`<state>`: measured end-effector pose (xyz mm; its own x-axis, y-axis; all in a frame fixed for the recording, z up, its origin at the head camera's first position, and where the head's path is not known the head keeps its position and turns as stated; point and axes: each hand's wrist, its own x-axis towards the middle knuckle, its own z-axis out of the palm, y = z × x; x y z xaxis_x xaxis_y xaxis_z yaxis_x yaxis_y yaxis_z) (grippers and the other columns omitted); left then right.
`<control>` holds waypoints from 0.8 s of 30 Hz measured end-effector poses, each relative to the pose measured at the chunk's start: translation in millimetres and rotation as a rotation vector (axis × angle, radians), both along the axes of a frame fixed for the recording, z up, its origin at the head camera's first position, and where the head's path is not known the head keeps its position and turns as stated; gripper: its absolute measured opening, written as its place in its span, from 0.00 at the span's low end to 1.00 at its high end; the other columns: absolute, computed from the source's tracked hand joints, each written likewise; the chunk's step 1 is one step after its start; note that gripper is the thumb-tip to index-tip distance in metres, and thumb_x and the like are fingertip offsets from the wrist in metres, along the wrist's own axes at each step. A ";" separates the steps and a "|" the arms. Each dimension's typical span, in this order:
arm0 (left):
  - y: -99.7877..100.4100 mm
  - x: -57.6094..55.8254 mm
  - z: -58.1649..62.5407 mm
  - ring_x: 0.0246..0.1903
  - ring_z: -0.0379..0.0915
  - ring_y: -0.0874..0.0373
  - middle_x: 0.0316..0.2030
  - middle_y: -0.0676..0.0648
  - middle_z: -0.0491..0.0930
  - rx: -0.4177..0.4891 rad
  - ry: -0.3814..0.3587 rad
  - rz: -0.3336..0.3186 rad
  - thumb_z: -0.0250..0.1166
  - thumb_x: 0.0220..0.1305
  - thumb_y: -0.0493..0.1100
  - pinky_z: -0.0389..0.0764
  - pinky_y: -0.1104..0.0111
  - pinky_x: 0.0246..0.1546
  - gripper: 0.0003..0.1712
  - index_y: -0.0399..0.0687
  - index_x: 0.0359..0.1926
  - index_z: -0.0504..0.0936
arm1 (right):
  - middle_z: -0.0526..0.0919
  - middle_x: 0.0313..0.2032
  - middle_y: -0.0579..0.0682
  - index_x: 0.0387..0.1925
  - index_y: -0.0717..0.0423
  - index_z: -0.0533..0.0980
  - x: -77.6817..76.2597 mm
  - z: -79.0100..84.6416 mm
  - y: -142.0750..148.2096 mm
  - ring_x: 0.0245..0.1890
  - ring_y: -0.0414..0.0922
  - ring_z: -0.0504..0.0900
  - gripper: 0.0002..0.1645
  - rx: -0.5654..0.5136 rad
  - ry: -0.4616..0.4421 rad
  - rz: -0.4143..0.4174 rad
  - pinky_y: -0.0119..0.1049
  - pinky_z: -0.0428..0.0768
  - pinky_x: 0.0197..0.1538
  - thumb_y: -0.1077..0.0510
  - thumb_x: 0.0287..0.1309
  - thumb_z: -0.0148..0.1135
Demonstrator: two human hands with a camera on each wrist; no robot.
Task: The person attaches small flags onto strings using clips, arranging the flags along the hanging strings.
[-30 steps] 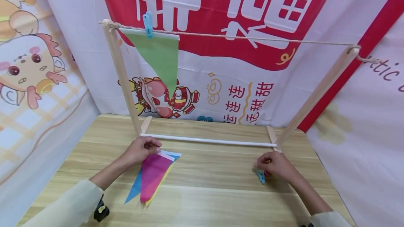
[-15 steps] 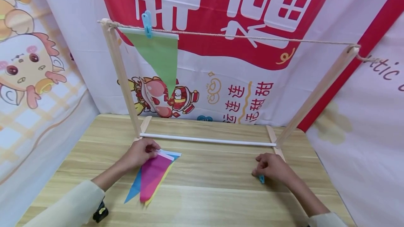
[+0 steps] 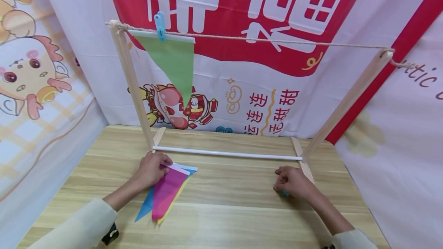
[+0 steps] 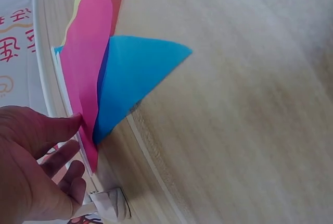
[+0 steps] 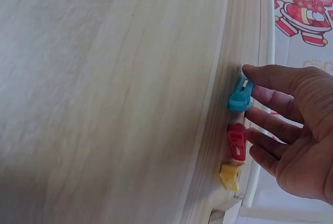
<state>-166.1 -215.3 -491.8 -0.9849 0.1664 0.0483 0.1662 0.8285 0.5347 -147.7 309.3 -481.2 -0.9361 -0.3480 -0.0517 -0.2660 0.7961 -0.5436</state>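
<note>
Near the left post, my left hand [image 3: 151, 169] pinches the white-banded top edge of a pink pennant [image 4: 86, 57], thumb in front. Under the pink one lie a blue pennant [image 4: 138, 62] and a yellow pennant [image 3: 177, 196]. On the right of the table, my right hand [image 5: 296, 122] has thumb and forefinger on a blue clothespin [image 5: 241, 99]. A red clothespin [image 5: 237, 141] and a yellow clothespin [image 5: 230, 176] lie beside its other fingers; in the head view the hand hides both. A green pennant [image 3: 176, 62] hangs from the twine, held by a light-blue clothespin [image 3: 160, 26].
A twine line [image 3: 277, 41] spans two wooden posts, the left post [image 3: 131, 87] and the right post [image 3: 349, 105]. Low between them runs a white rod [image 3: 225, 153]. Printed cloth [image 3: 221, 72] hangs behind the wood-grain table [image 3: 225, 222].
My right hand has shifted slightly left and closed in on the blue clothespin, covering more of it. My left hand has come slightly further over the pink pennant's top edge.
</note>
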 end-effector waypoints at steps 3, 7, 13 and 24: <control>0.3 0.3 0.9 0.52 0.79 0.39 0.47 0.40 0.92 -0.027 -0.012 0.008 0.81 0.64 0.32 0.74 0.45 0.53 0.10 0.43 0.46 0.95 | 0.94 0.53 0.55 0.25 0.46 0.87 -1.3 0.0 -6.1 0.60 0.57 0.91 0.13 0.012 0.026 0.015 0.58 0.86 0.69 0.56 0.59 0.86; -0.3 -0.4 3.7 0.52 0.77 0.40 0.47 0.42 0.92 -0.037 -0.046 0.026 0.81 0.65 0.34 0.71 0.47 0.53 0.10 0.44 0.47 0.95 | 0.94 0.54 0.57 0.27 0.44 0.88 -4.2 0.0 -12.1 0.58 0.58 0.91 0.11 0.025 0.077 0.050 0.55 0.88 0.64 0.55 0.59 0.86; -3.0 -3.4 4.8 0.51 0.76 0.41 0.45 0.43 0.91 -0.057 -0.057 0.025 0.83 0.63 0.37 0.69 0.49 0.51 0.09 0.46 0.45 0.95 | 0.90 0.36 0.45 0.29 0.45 0.88 -9.7 -3.5 -17.1 0.39 0.43 0.84 0.10 0.029 0.137 0.076 0.38 0.82 0.44 0.58 0.61 0.85; -5.2 -13.3 8.6 0.51 0.70 0.40 0.32 0.51 0.84 -0.027 -0.120 0.000 0.86 0.54 0.35 0.63 0.47 0.50 0.13 0.54 0.30 0.89 | 0.84 0.28 0.40 0.33 0.50 0.89 -11.4 1.0 -32.3 0.31 0.36 0.76 0.08 0.046 0.027 0.005 0.32 0.76 0.38 0.55 0.63 0.85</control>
